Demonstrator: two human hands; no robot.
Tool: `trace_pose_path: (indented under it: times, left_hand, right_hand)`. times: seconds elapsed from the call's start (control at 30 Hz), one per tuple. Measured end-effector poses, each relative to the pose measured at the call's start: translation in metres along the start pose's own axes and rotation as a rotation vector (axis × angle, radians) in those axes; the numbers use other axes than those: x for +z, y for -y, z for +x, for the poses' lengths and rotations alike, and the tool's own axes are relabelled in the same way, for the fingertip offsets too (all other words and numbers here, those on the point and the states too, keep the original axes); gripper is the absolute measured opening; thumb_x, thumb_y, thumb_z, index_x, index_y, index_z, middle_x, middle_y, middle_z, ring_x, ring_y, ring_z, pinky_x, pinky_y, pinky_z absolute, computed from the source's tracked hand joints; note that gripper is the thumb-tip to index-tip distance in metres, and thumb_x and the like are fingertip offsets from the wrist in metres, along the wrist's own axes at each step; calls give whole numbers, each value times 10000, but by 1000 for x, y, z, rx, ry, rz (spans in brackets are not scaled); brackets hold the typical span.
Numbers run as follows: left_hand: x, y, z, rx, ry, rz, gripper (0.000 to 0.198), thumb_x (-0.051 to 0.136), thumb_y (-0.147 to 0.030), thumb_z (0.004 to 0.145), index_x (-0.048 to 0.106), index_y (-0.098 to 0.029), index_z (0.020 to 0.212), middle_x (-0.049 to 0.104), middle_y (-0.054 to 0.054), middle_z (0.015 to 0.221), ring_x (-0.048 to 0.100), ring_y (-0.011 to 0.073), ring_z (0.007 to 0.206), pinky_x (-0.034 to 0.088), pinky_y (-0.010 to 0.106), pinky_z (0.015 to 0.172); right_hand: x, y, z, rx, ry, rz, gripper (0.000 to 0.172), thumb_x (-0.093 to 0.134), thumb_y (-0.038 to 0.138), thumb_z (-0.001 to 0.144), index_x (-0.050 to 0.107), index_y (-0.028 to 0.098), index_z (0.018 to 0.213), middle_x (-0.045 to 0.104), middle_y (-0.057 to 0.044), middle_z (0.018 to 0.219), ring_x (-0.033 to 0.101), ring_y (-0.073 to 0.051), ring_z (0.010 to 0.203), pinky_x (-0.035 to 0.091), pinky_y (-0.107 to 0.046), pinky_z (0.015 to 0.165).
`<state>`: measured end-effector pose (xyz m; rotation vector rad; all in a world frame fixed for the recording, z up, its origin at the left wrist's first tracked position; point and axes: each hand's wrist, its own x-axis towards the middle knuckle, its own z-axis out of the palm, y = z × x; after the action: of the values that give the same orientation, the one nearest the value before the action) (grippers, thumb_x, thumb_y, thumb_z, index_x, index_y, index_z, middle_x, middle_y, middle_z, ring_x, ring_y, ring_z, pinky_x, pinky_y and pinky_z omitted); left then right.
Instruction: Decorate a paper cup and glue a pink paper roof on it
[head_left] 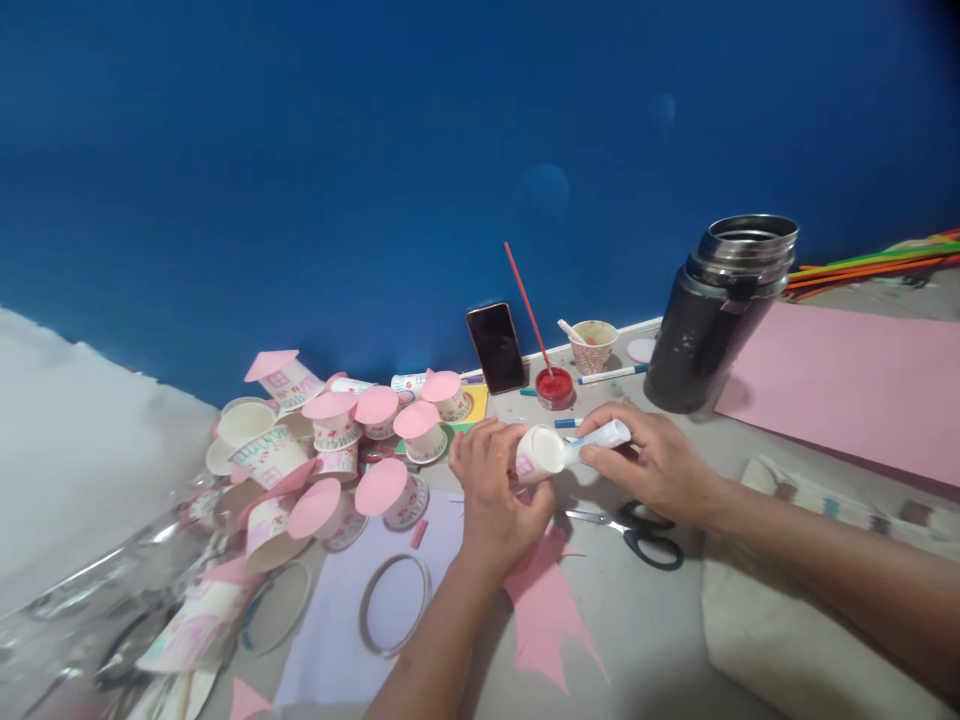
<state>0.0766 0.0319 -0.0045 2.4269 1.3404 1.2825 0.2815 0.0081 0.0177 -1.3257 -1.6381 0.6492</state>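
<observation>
Paper cup point(536, 457) sits between the two hands, tilted, its round white end turned up and toward the right; I read the left hand point(496, 488) as nearer, its fingers and thumb closed around the cup's side. From the right, the right hand point(658, 468) pinches a white tube point(602, 437), its long axis slanting down leftward to the cup's rim, where I cannot confirm contact. I note the hands stand apart, bridged by cup and tube, with scissors point(656, 545) lying below the right hand.

No readable text or labels
</observation>
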Motion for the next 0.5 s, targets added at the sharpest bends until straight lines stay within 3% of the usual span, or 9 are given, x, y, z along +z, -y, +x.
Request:
trace_pose_path:
  times: [0.13, 0.37, 0.5]
  left_hand:
    - [1, 0, -1, 5, 44, 14, 438, 647, -188, 727, 584, -276, 1151, 664, 81, 1139, 591, 344, 1198, 298, 597, 1144]
    - [4, -4, -5, 53, 130, 48, 479, 672, -187, 700, 602, -285, 1163, 667, 78, 1104, 571, 354, 1236, 238, 602, 1174]
    - [2, -4, -3, 26, 122, -4, 421, 679, -196, 725, 614, -274, 1133, 681, 69, 1104, 582, 333, 1214, 252, 580, 1167]
  right_hand:
    - [2, 5, -5, -43, 27, 34, 127, 646, 345, 843, 701, 241, 891, 693, 0, 739, 529, -146, 559, 400, -285, 542]
    - [1, 9, -6, -123, -59, 45, 128, 655, 333, 878, 719, 248, 949, 760, -15, 849, 618, -157, 632, 452, -276, 591]
    - [2, 5, -7, -284, -15, -53, 79, 628, 257, 875, 677, 239, 934, 735, 3, 782, 611, -151, 605, 459, -281, 611]
